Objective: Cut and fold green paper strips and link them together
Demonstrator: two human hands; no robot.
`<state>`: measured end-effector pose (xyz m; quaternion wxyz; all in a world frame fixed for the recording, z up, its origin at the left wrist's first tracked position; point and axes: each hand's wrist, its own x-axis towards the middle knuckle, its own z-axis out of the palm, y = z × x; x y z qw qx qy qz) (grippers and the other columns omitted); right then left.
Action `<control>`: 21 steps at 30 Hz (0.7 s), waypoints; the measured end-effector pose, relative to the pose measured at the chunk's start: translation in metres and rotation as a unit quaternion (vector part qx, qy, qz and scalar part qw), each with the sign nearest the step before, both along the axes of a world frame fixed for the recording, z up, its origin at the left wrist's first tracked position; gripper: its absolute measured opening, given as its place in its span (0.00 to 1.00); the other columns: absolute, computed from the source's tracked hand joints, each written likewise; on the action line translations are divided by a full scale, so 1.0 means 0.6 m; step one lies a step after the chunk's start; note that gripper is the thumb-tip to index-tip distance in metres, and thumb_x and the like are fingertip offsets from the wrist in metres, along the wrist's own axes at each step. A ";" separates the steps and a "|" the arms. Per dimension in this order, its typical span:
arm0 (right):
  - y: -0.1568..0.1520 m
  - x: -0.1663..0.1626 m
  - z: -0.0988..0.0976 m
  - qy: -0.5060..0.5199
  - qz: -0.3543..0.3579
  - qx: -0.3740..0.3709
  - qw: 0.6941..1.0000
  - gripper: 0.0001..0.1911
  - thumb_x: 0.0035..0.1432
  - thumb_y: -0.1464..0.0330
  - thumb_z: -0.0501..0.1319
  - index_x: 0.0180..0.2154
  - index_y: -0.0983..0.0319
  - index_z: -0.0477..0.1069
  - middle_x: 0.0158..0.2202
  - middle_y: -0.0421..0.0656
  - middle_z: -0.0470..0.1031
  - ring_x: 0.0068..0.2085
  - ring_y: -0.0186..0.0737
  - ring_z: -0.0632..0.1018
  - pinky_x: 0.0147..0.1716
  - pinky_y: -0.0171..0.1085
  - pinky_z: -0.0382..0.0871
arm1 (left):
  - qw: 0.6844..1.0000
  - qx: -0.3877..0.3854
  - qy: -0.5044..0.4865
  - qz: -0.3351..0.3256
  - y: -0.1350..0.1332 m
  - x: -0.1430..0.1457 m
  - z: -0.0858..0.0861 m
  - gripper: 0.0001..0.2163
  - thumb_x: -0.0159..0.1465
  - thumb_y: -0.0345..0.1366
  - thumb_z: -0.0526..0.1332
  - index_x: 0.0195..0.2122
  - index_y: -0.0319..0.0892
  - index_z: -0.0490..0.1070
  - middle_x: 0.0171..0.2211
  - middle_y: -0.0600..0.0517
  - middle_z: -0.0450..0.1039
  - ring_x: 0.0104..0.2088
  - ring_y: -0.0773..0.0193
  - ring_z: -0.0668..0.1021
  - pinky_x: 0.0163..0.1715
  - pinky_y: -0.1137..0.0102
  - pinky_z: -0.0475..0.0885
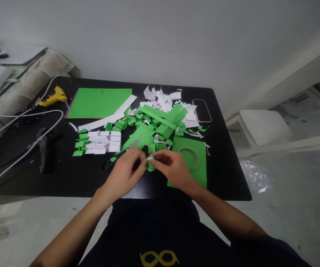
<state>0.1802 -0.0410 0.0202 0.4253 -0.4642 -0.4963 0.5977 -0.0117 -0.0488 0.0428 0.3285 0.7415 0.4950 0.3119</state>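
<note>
Near the front of the black table, my left hand and my right hand meet over a small folded green paper piece with a white strip on its top. Both hands pinch it between thumb and fingers, which hide part of it. Scissors with black handles lie just beyond my left hand, blades pointing away to the right. Beside my right hand, a roll of tape rests on a green sheet. Small folded green pieces lie right behind my fingertips.
White and green folded pieces stand in rows at left. Behind are green strips, white scraps, a phone and green sheets. A yellow glue gun, white cable and black tool occupy the left side.
</note>
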 end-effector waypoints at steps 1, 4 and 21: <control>0.000 0.000 -0.001 0.000 0.002 0.000 1.000 0.09 0.54 0.66 0.73 0.38 0.60 0.82 0.37 0.44 0.86 0.40 0.43 0.87 0.45 0.45 0.84 | 1.000 0.001 0.004 0.002 0.000 0.000 -0.001 0.06 0.71 0.35 0.57 0.35 0.45 0.68 0.34 0.50 0.75 0.35 0.57 0.76 0.38 0.64 0.69; -0.001 -0.002 -0.003 0.005 0.006 0.001 1.000 0.09 0.54 0.66 0.74 0.39 0.60 0.82 0.37 0.44 0.86 0.40 0.43 0.87 0.46 0.44 0.83 | 1.000 0.007 0.012 0.006 0.000 -0.001 -0.002 0.06 0.71 0.35 0.57 0.35 0.45 0.67 0.34 0.50 0.75 0.35 0.58 0.76 0.37 0.64 0.69; -0.008 -0.001 0.019 -0.079 -0.084 0.112 0.987 0.05 0.62 0.65 0.70 0.37 0.60 0.83 0.35 0.43 0.86 0.36 0.42 0.86 0.38 0.39 0.82 | 0.986 -0.047 0.084 0.139 0.005 -0.033 0.006 0.15 0.67 0.49 0.66 0.30 0.44 0.72 0.32 0.52 0.78 0.30 0.59 0.77 0.34 0.66 0.67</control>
